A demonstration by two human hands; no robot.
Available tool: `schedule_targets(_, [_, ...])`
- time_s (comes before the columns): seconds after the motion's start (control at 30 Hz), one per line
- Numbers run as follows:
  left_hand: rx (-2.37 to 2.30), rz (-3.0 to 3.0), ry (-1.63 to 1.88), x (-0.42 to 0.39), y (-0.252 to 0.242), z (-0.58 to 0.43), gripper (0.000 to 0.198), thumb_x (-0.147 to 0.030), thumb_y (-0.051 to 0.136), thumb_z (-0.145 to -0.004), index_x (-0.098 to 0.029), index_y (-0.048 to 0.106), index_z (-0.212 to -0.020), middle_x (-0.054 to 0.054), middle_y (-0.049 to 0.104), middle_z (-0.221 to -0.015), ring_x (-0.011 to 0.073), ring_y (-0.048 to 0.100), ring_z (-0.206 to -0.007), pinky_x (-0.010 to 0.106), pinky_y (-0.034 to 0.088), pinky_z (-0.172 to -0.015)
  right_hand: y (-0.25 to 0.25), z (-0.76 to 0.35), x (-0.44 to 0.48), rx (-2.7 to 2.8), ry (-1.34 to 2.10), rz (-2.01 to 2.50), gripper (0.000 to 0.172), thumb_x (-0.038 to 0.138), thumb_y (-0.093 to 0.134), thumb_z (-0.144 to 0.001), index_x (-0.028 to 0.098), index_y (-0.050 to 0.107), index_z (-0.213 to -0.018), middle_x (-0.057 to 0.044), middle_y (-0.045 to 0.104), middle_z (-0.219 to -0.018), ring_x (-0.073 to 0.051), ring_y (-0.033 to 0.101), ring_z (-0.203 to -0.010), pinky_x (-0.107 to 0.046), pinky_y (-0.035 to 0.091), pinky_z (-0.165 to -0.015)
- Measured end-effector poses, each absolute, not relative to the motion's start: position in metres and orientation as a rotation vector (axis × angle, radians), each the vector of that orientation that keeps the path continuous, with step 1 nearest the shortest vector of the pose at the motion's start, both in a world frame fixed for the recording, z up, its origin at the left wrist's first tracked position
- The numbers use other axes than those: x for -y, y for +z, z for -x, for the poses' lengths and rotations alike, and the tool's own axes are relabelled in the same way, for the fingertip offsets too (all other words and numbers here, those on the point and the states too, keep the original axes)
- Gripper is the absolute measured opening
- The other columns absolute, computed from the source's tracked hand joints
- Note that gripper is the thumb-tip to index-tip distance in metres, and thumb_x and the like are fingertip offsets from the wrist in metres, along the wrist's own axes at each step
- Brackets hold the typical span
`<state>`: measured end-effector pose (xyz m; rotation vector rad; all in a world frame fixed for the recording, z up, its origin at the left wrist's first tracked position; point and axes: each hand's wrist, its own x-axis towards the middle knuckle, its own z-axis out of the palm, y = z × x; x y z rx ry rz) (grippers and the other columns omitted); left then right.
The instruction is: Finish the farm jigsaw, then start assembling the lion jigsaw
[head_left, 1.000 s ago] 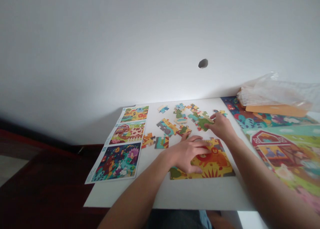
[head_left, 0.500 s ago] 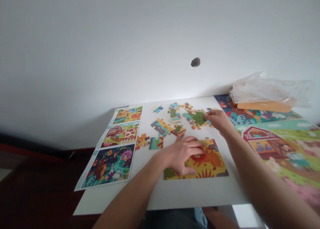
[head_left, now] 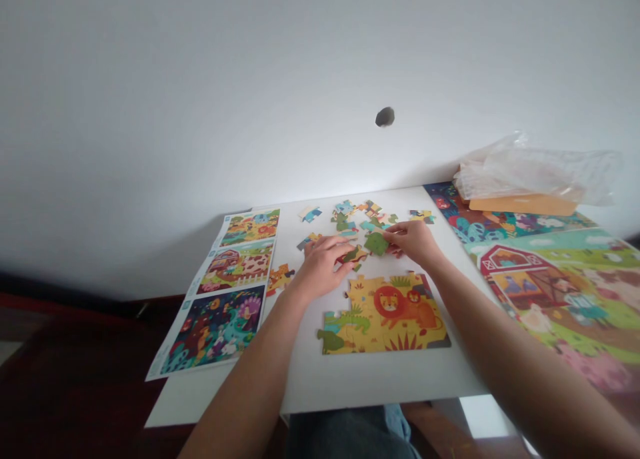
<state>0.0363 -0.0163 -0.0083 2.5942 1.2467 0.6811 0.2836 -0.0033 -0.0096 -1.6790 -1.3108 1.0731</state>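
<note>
A partly assembled jigsaw puzzle (head_left: 385, 315) of a lion and a crocodile lies on the white table (head_left: 380, 375), with gaps along its upper edge. Above it sits a loose heap of puzzle pieces (head_left: 350, 219). My right hand (head_left: 413, 240) pinches a green puzzle piece (head_left: 376, 243) at the heap's lower edge. My left hand (head_left: 320, 267) is spread over the heap's lower left, its fingertips at a green and red piece (head_left: 351, 254). Neither hand touches the assembled puzzle.
A printed sheet of several puzzle pictures (head_left: 230, 292) lies at the table's left. A large farm poster (head_left: 550, 285) covers the right side, with an orange box (head_left: 523, 204) under a clear plastic bag (head_left: 530, 172). The table's near edge meets a dark floor.
My left hand has left the lion puzzle and moved up to the loose pieces. My right hand has carried the green piece left. The whole view has shifted slightly.
</note>
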Motion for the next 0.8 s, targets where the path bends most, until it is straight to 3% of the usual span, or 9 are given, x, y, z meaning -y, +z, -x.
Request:
schedule_targets(0.23, [-1.297,-2.553,0.563,0.007,-0.021,-0.032,0.029,-0.027,0.064,-0.089,-0.027,0.067,-0.117,0.007,0.059,-0.134,0.029,0.052,-0.126,0.052,0.041,-0.103,-0.017,-0.29,-0.001,1.365,0.985,1.607,0.026,0.026,0.071,-0.075,0.015,0.072,-0.099,-0.009,0.077,-0.09,-0.021,0.072,-0.07,-0.028,0.057,-0.056])
schedule_targets(0.4, [-1.347,-2.527,0.563,0.009,-0.02,-0.035,0.031,-0.02,0.062,-0.088,-0.025,0.066,-0.119,0.007,0.059,-0.133,0.0291,0.05,-0.127,0.053,0.039,-0.107,-0.015,-0.287,0.003,1.596,0.856,1.634,0.031,0.023,0.067,-0.077,0.019,0.072,-0.108,-0.005,0.076,-0.091,-0.018,0.071,-0.075,-0.025,0.054,-0.063])
schedule_targets(0.57, [-1.233,-2.596,0.589,0.013,-0.021,-0.039,0.046,-0.008,0.05,-0.089,-0.028,0.062,-0.128,0.006,0.052,-0.141,0.0259,0.047,-0.13,0.049,0.036,-0.112,-0.02,-0.281,0.002,1.711,0.691,1.63,0.032,0.023,0.067,-0.076,0.02,0.072,-0.108,-0.003,0.076,-0.09,-0.015,0.067,-0.076,-0.027,0.05,-0.074])
schedule_targets(0.8, [-1.184,-2.646,0.561,0.011,-0.025,-0.039,0.051,-0.002,0.042,-0.087,-0.028,0.065,-0.124,0.004,0.052,-0.142,0.0237,0.042,-0.135,0.047,0.034,-0.113,-0.027,-0.279,-0.001,1.78,0.585,1.631,0.029,0.029,0.066,-0.078,0.023,0.072,-0.107,0.0,0.075,-0.089,-0.014,0.063,-0.073,-0.025,0.046,-0.071])
